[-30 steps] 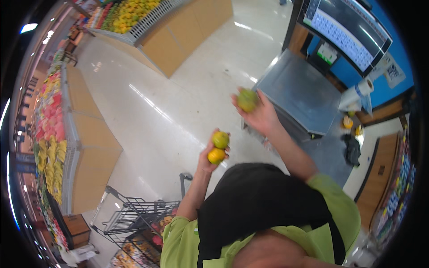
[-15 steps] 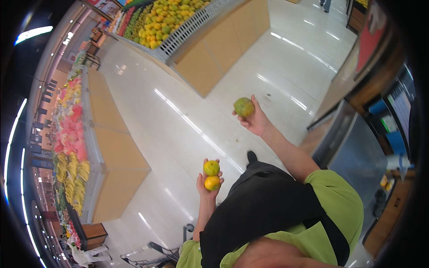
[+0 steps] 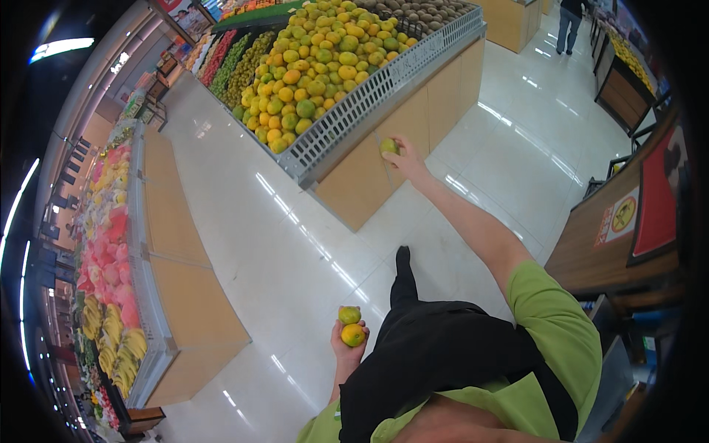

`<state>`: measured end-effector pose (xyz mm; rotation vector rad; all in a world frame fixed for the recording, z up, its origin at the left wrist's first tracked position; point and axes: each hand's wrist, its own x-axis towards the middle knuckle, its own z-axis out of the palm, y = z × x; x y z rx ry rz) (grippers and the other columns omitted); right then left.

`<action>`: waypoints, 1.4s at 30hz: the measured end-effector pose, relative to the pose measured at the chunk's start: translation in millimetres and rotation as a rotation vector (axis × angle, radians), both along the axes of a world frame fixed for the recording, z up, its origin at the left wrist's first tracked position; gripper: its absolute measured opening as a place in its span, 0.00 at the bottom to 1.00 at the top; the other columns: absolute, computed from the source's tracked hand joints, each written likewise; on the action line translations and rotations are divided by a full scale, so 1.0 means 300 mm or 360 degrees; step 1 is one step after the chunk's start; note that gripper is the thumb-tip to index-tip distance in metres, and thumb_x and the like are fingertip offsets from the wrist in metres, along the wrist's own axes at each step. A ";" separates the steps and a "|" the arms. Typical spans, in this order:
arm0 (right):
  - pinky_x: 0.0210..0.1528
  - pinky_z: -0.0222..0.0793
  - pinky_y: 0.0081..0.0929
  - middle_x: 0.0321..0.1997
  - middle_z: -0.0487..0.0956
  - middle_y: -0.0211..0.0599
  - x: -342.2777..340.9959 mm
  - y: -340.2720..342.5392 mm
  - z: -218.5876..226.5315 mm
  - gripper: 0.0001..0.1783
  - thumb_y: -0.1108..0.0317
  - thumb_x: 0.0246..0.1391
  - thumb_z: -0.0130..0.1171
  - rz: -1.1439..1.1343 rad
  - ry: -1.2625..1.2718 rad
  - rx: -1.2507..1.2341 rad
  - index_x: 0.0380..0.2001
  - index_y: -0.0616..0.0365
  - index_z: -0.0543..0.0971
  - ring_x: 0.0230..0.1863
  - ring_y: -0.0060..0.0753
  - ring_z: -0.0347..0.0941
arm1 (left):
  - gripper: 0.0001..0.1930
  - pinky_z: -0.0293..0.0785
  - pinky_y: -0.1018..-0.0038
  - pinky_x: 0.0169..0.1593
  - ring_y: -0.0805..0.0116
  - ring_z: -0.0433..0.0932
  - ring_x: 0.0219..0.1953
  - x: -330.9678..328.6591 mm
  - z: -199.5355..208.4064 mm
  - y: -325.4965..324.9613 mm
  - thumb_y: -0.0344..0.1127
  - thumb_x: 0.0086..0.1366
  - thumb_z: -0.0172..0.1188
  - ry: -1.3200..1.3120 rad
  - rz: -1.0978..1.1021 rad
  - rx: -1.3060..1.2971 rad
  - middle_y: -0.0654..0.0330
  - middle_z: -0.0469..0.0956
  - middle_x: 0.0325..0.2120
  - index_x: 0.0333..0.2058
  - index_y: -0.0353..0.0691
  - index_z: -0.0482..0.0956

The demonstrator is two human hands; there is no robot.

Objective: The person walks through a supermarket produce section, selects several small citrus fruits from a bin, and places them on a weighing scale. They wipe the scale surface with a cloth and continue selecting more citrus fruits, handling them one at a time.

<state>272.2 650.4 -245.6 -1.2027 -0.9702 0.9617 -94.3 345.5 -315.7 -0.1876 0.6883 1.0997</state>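
Observation:
Two mandarins rest in my left hand (image 3: 343, 345), low and near my body: a greenish-yellow mandarin (image 3: 349, 315) and a more orange mandarin (image 3: 353, 335) against it. The fingers curl round them. My right hand (image 3: 405, 159) reaches out ahead with its fingers wrapped round a green mandarin (image 3: 389, 147). Beyond that hand, a big heap of green and orange mandarins (image 3: 317, 66) fills a display stand with a grey slotted rim (image 3: 384, 85). The right hand is in front of the stand's wooden side panel, apart from the heap.
To the left runs another stand (image 3: 192, 288) with bananas (image 3: 122, 343) and pink-wrapped fruit (image 3: 107, 255). A wooden counter (image 3: 591, 221) with a red panel stands at the right. A person (image 3: 569, 28) walks far off on the shiny tiled floor (image 3: 295, 221).
I have come closer to the mandarin stand, which now looks larger. My right hand has stretched forward with its green mandarin. The left hand sits lower in view, holding the same two.

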 end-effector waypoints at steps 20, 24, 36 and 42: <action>0.72 0.51 0.48 0.75 0.56 0.43 0.360 1.148 0.038 0.40 0.64 0.56 0.62 0.0092 -0.1787 0.0391 0.70 0.43 0.60 0.75 0.52 0.51 | 0.22 0.76 0.60 0.43 0.57 0.76 0.41 0.966 0.080 1.711 0.43 0.71 0.52 -0.0077 -0.0609 -0.0052 0.57 0.74 0.48 0.62 0.58 0.67; 0.70 0.56 0.47 0.74 0.57 0.47 0.611 1.018 0.074 0.39 0.60 0.52 0.66 0.0336 -0.1275 0.0301 0.67 0.46 0.65 0.73 0.55 0.54 | 0.20 0.77 0.60 0.44 0.59 0.77 0.43 1.227 0.100 1.874 0.46 0.72 0.51 -0.0167 -0.0625 0.0032 0.58 0.75 0.47 0.60 0.52 0.69; 0.69 0.55 0.42 0.71 0.59 0.50 1.592 0.859 0.072 0.38 0.58 0.42 0.73 0.0254 -0.0570 0.0181 0.58 0.52 0.70 0.71 0.51 0.57 | 0.37 0.69 0.56 0.60 0.55 0.69 0.61 2.284 0.401 2.106 0.68 0.69 0.43 0.0016 -0.1129 0.0586 0.55 0.66 0.61 0.68 0.50 0.56; 0.66 0.59 0.43 0.70 0.61 0.38 2.107 0.851 0.124 0.31 0.43 0.54 0.62 0.0146 0.0763 0.0335 0.53 0.50 0.72 0.67 0.40 0.61 | 0.43 0.58 0.50 0.68 0.45 0.57 0.69 2.767 0.479 2.217 0.69 0.70 0.40 -0.0256 -0.1514 0.0792 0.52 0.55 0.68 0.71 0.43 0.50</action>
